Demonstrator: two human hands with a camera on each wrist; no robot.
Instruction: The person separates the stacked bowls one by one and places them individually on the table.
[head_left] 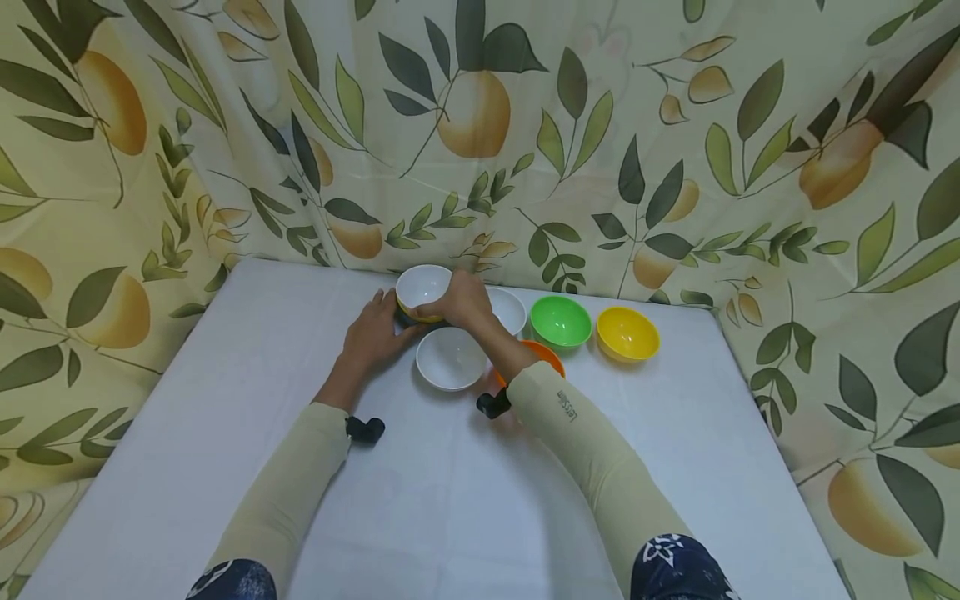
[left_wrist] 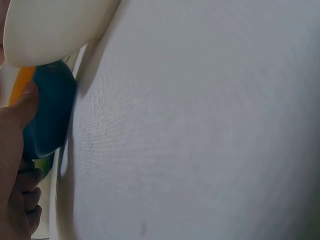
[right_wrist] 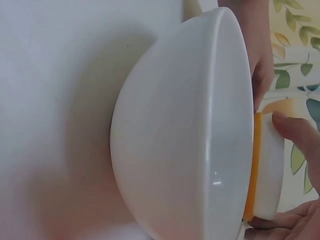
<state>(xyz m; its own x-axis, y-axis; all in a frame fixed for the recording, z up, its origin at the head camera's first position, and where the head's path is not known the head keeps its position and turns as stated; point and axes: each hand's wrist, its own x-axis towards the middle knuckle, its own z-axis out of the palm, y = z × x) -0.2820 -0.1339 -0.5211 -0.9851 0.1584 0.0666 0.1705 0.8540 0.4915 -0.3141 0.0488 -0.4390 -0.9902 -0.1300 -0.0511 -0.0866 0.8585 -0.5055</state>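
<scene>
At the back of the table, a white bowl sits nested in a yellow-rimmed bowl, over a blue bowl. My right hand grips the nested white bowl from the right, thumb on its outer wall in the right wrist view. On the left side, my left hand holds the lower bowls, its thumb against the blue one in the left wrist view. Right in front of the stack stands another white bowl, which fills much of the right wrist view.
Right of the stack are a further white bowl, a green bowl and a yellow bowl. An orange bowl is partly hidden beneath my right forearm. Behind the white-covered table hangs a fruit-patterned curtain.
</scene>
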